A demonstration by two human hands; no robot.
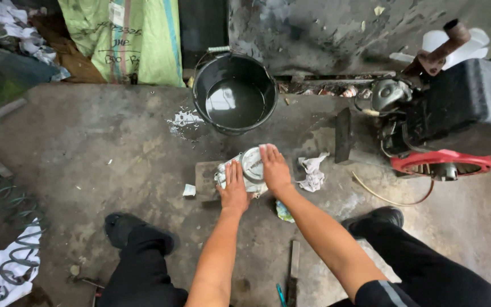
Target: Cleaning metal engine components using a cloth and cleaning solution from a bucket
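A silvery metal engine part [250, 165] with a round opening lies on a flat block [206, 179] on the concrete floor. My left hand [234, 187] lies flat on the part's near left side, fingers spread. My right hand [274, 169] presses on its right side, fingers pointing away from me. Both forearms reach forward between my knees. The underside of the part is hidden by my hands.
A black bucket [234, 94] of dark liquid stands just beyond the part. A dark engine [456, 108] with a red rim sits at the right. A crumpled white rag [313, 171] lies right of my hands. Green sacks [126, 40] lean at the back left.
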